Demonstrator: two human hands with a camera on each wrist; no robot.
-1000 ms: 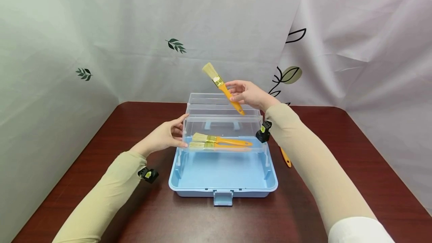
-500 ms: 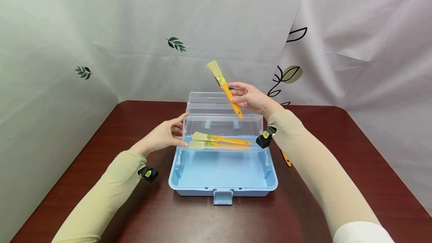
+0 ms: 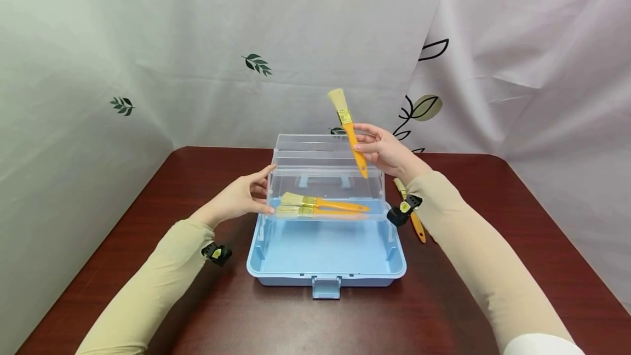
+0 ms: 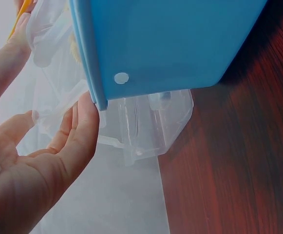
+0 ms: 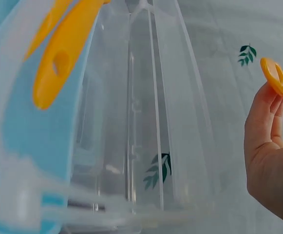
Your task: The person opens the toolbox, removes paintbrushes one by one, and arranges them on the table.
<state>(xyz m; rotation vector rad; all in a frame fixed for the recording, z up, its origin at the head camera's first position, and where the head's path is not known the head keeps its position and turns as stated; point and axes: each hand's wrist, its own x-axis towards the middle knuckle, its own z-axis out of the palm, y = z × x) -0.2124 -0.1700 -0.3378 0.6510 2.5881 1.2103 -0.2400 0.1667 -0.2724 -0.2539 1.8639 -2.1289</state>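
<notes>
In the head view my right hand [image 3: 386, 149] holds a paintbrush [image 3: 352, 135] by its orange handle, pale bristles up, above the clear tray's right rear. The right wrist view shows its handle end [image 5: 273, 73] in the fingers. My left hand [image 3: 241, 196] grips the left end of the raised clear tray [image 3: 286, 182], thumb at the front edge and fingers behind. Two more paintbrushes [image 3: 342, 206] lie in that tray side by side, bristles to the left. Below it stands the light blue toolbox [image 3: 325, 276], its front latch [image 3: 326, 289] hanging down.
Another paintbrush [image 3: 418, 229] lies on the dark red table [image 3: 207, 311] right of the box, partly behind the right forearm. The clear lid [image 3: 310, 144] stands raised at the back. A white curtain [image 3: 197, 70] with leaf prints hangs behind the table.
My right hand has moved to the right with the paintbrush, which now stands more upright. The brush on the table shows more from behind the arm. My left hand stays put.
</notes>
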